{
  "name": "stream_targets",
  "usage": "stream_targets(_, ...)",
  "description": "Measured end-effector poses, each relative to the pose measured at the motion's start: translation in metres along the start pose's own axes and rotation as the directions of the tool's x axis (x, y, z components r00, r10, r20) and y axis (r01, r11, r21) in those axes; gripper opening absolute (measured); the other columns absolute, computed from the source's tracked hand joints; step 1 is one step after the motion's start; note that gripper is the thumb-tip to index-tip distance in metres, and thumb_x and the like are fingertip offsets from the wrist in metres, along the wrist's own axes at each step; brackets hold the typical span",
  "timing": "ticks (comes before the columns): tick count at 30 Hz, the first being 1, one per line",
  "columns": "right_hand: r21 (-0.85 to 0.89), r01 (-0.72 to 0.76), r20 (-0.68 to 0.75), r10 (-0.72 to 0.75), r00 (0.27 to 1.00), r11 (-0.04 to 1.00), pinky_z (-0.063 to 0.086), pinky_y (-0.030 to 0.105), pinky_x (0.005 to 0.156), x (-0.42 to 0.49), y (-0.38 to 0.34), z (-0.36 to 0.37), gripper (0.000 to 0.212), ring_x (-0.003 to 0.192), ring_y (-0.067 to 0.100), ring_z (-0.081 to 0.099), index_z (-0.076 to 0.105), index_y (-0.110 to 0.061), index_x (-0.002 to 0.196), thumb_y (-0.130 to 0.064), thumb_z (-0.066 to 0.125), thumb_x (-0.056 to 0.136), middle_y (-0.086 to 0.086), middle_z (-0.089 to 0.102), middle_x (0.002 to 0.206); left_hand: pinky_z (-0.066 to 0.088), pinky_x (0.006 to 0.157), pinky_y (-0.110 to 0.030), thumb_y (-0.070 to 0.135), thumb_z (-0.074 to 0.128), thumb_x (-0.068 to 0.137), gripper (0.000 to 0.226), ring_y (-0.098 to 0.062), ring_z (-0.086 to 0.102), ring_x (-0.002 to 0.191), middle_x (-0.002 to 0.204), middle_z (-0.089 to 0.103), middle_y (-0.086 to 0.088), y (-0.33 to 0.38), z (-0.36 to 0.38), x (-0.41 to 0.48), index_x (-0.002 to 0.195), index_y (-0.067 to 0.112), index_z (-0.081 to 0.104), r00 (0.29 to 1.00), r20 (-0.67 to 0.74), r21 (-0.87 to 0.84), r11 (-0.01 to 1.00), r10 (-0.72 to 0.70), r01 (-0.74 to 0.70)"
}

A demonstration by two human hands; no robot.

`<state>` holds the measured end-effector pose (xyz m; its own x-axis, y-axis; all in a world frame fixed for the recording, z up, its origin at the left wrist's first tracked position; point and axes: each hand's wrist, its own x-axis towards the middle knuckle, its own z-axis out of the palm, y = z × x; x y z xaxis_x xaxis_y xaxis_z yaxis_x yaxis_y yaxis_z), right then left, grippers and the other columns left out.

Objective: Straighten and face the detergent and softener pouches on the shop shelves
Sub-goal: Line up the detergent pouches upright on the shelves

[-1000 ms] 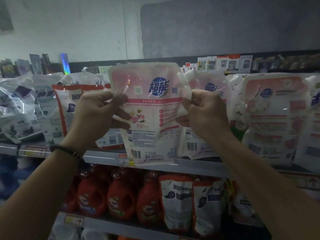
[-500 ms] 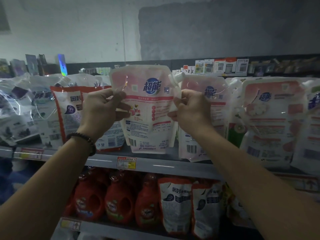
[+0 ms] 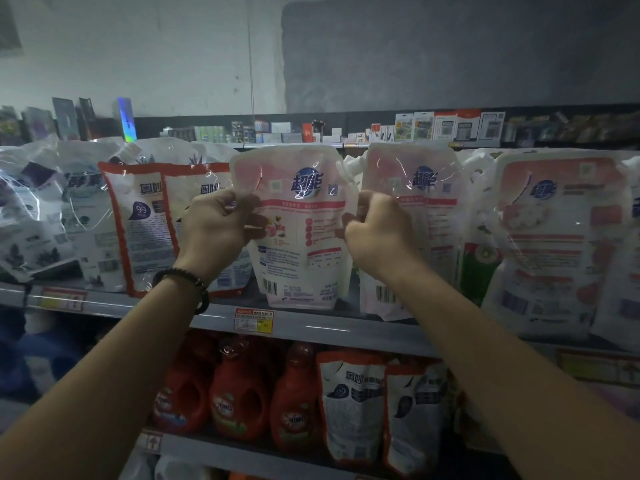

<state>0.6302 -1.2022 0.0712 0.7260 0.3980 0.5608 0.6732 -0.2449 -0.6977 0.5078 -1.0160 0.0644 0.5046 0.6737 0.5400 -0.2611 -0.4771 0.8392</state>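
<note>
Both hands are still gripping the pink pouch [image 3: 300,233] by its side edges: the left hand [image 3: 216,230] is clamped on its left edge, the right hand [image 3: 375,230] on its right. It is now sitting further back than a second ago, its base resting upright on the upper shelf [image 3: 346,329], beside a matching pouch [image 3: 419,216].

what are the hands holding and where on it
Both hands, left hand and right hand, pinch one pink detergent pouch by its side edges, about mid-height.
</note>
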Motion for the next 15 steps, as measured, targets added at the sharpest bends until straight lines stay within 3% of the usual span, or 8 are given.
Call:
stream_targets(4,0.174,-0.043,0.034,0.037,0.999,0.984,0.055,0.020,0.065,-0.008,-0.004,-0.007,0.012,0.085,0.008,0.071,0.071,-0.026,0.109,-0.022,0.070,0.098,-0.010,0.074,0.092,0.063,0.065,-0.023,0.034,0.068,0.101,0.027,-0.020,0.081,0.080,0.093,0.081,-0.007,-0.006,0.005,0.000,0.112,0.010,0.076,0.999,-0.027,0.054,0.998,0.023,-0.022)
stream_targets(8,0.309,-0.101,0.075,0.082,0.994,0.946,0.063,0.031,0.078,-0.011,-0.007,-0.007,0.019,0.092,0.012,0.073,0.070,-0.024,0.117,-0.024,0.070,0.097,-0.007,0.075,0.099,0.063,0.070,-0.029,0.036,0.070,0.099,0.026,-0.015,0.081,0.082,0.096,0.082,-0.001,-0.006,0.007,0.002,0.113,0.015,0.072,1.000,-0.004,0.146,0.989,-0.012,0.012)
stream_targets(12,0.417,-0.149,0.082,0.127,0.989,0.897,0.064,0.032,0.074,-0.009,-0.009,-0.012,0.013,0.087,0.013,0.073,0.067,-0.023,0.110,-0.021,0.068,0.098,-0.005,0.075,0.096,0.066,0.074,-0.037,0.027,0.072,0.101,0.020,-0.015,0.081,0.079,0.097,0.081,-0.001,-0.005,0.009,0.001,0.118,0.016,0.067,1.000,-0.015,0.196,0.980,-0.023,0.025)
stream_targets(15,0.410,-0.138,0.051,0.129,0.990,0.901,0.065,0.044,0.087,-0.007,-0.012,-0.012,0.037,0.098,0.020,0.075,0.070,-0.019,0.121,-0.031,0.070,0.086,0.000,0.076,0.104,0.066,0.076,-0.042,0.023,0.071,0.102,0.039,-0.018,0.081,0.079,0.102,0.079,-0.004,-0.006,0.011,-0.002,0.137,0.017,0.056,0.998,-0.021,0.169,0.984,-0.051,0.054)
